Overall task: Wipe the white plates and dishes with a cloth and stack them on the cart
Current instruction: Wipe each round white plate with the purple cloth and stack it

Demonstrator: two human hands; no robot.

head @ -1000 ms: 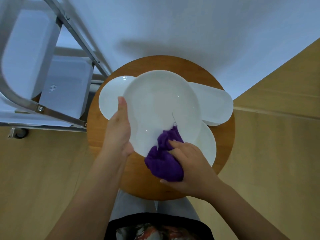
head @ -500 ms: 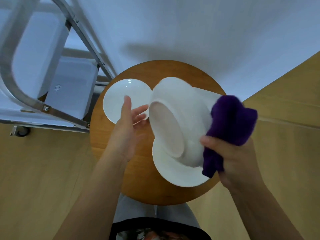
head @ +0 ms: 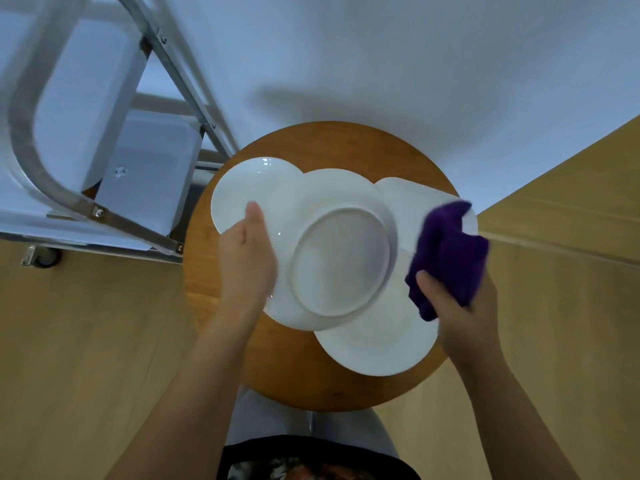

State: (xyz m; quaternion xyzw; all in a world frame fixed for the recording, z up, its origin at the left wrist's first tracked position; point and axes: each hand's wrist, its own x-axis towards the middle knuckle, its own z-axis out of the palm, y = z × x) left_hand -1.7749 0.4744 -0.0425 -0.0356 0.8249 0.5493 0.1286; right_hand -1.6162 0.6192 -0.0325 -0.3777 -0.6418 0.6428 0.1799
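Note:
A large white plate (head: 341, 261) is held upside down over the round wooden stool (head: 332, 143), its base ring facing me. My left hand (head: 247, 258) grips its left rim, thumb on top. My right hand (head: 460, 306) holds a bunched purple cloth (head: 450, 258) just off the plate's right edge. Beneath lie a small round plate (head: 242, 188) at the left, another round plate (head: 384, 344) at the front right and an oblong dish (head: 412, 206) at the right, partly hidden by the cloth.
A metal cart (head: 114, 223) with white shelves (head: 152, 168) and a caster wheel (head: 43, 259) stands to the left of the stool. A white wall runs behind, wooden floor lies all around. My legs are under the stool's near edge.
The big plate has been turned over from face up to bottom up. My left hand let go and took its left rim again. The cloth moved from the plate's inside out to its right edge.

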